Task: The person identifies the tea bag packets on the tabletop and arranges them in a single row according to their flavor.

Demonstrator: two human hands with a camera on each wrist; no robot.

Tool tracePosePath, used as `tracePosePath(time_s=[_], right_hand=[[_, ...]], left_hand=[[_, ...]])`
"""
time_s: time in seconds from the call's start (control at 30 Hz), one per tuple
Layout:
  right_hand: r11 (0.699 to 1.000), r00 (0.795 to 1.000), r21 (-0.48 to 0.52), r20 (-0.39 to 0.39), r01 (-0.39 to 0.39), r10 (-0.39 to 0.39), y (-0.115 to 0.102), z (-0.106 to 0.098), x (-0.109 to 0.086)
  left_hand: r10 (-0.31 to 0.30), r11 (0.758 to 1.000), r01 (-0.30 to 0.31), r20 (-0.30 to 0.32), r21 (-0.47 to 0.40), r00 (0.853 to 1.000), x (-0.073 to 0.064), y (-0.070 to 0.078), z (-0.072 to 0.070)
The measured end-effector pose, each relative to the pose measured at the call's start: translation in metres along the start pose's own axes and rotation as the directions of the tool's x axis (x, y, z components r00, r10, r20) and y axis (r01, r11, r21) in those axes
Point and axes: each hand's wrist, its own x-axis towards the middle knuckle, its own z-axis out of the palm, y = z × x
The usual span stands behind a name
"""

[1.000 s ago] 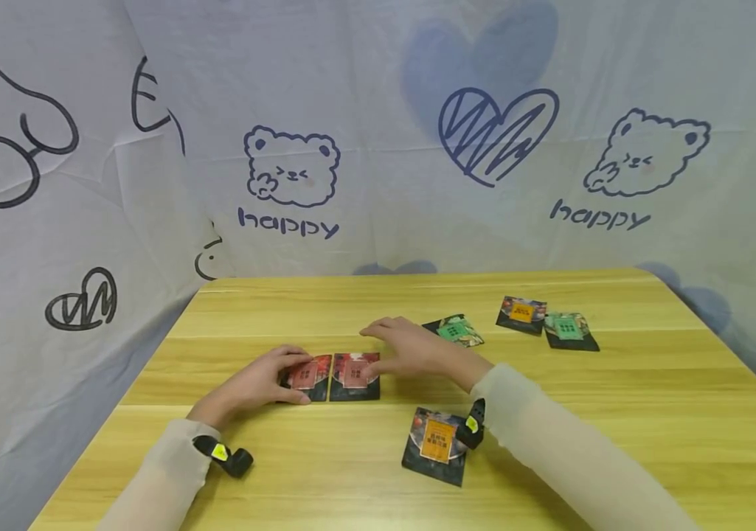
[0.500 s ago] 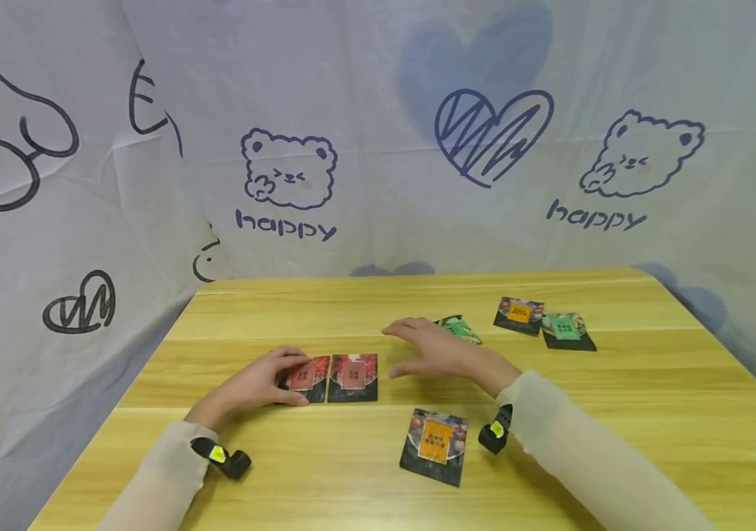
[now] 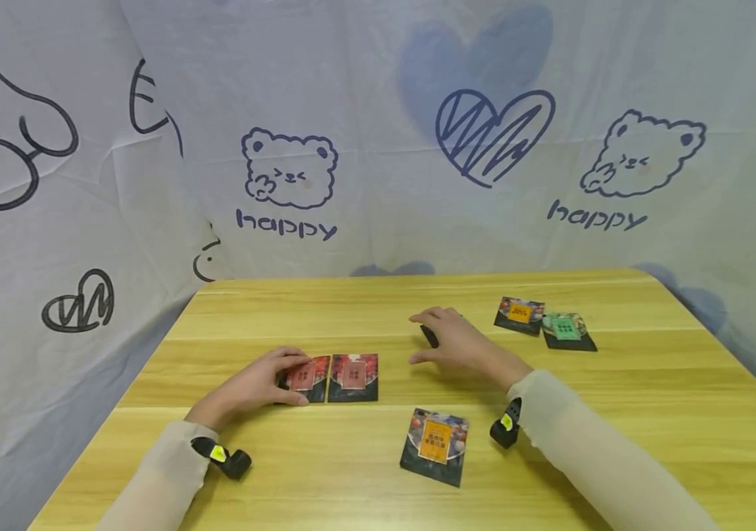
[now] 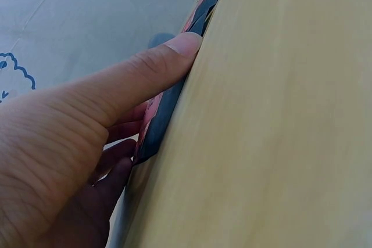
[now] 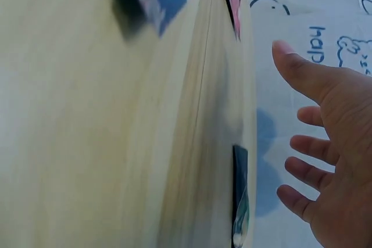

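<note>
My left hand (image 3: 259, 380) spans a red and black flat packet (image 3: 306, 377) on the table, thumb along its near edge and fingers at its far edge. In the left wrist view the thumb (image 4: 154, 68) and fingers flank this packet. A second red packet (image 3: 354, 378) lies right beside it, edges nearly meeting. My right hand (image 3: 459, 343) hovers with fingers spread, holding nothing. It mostly hides a green packet, of which a dark corner (image 3: 429, 336) shows; in the right wrist view this green packet (image 5: 240, 196) lies flat below the spread fingers.
An orange-labelled packet (image 3: 434, 447) lies slightly turned near the front. At the back right, another orange packet (image 3: 519, 315) touches or overlaps a green packet (image 3: 569, 331). The wooden table (image 3: 324, 472) ends at a printed cloth (image 3: 378, 147) behind.
My right hand has drawn off the second red packet, moving right and away to above the green packet. My left hand stays on the left red packet.
</note>
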Motion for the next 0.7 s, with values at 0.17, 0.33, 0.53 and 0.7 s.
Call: tracePosePath(time_s=[0.17, 0.33, 0.53, 0.7], right_hand=[[0.998, 0.998, -0.019, -0.018, -0.056, 0.055, 0.011, 0.000, 0.003], [0.993, 0.993, -0.012, -0.017, -0.116, 0.116, 0.019, -0.002, 0.002], [0.982, 0.982, -0.016, -0.011, -0.186, 0.186, 0.028, -0.001, 0.001], [0.972, 0.974, -0.065, -0.017, -0.226, 0.225, 0.035, 0.003, 0.001]], left_hand=[[-0.006, 1.000, 0.006, 0.000, -0.005, 1.000, 0.000, -0.001, 0.000], [-0.007, 1.000, 0.007, 0.002, 0.002, 1.000, 0.001, -0.002, 0.000], [-0.004, 1.000, 0.004, 0.001, 0.005, 1.000, 0.000, -0.002, -0.001], [-0.006, 1.000, 0.006, -0.001, 0.001, 1.000, 0.000, -0.001, 0.000]])
